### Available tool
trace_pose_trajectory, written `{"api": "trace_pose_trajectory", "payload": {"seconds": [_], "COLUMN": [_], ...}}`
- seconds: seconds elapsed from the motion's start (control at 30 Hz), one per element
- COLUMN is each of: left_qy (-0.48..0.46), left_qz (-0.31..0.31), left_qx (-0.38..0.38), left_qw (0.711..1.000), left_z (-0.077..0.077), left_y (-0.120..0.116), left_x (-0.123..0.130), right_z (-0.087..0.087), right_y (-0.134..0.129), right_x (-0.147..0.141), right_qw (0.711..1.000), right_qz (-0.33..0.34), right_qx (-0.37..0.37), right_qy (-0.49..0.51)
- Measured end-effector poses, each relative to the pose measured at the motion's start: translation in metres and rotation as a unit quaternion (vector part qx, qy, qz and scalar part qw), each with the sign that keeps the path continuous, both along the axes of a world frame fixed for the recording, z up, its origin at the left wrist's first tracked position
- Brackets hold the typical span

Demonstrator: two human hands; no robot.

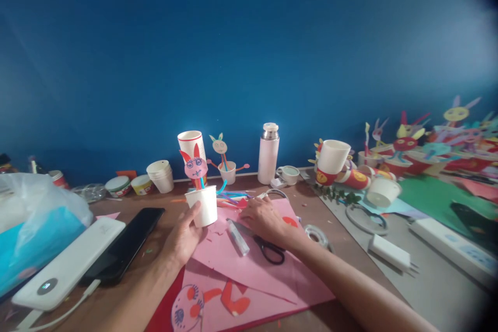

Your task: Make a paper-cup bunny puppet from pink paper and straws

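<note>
Left hand (pixel 182 236) grips white paper cup (pixel 202 205), fingers wrapped round lower wall; cup upright on pink paper (pixel 249 264), pink rabbit face (pixel 195 167) on straws rising from it. Right hand (pixel 264 218) lies palm down, fingers loosely spread, on coloured straws (pixel 233 198) just behind cup. Glue stick (pixel 238 237) and scissors (pixel 268 249) lie beside right wrist. Phone (pixel 124 249) on surface (pixel 342 228), left of cup.
</note>
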State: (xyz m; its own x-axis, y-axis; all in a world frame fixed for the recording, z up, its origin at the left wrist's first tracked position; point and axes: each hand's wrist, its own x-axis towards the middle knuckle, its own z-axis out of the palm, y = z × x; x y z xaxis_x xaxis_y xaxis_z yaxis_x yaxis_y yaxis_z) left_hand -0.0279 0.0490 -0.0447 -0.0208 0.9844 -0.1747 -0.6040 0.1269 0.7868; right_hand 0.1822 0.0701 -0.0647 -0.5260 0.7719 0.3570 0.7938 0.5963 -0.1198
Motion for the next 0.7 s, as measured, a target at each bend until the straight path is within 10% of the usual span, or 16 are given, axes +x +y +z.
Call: {"api": "trace_pose_trajectory", "payload": {"seconds": [0.7], "left_qy": [0.121], "left_qz": [-0.051], "left_qx": [-0.002], "left_qw": [0.991], "left_z": [-0.009], "left_y": [0.000], "left_x": [0.001], "right_z": [-0.002], "right_y": [0.002], "right_x": [0.004], "right_qw": [0.999], "right_qz": [-0.008], "right_qx": [-0.025], "right_qy": [0.028]}}
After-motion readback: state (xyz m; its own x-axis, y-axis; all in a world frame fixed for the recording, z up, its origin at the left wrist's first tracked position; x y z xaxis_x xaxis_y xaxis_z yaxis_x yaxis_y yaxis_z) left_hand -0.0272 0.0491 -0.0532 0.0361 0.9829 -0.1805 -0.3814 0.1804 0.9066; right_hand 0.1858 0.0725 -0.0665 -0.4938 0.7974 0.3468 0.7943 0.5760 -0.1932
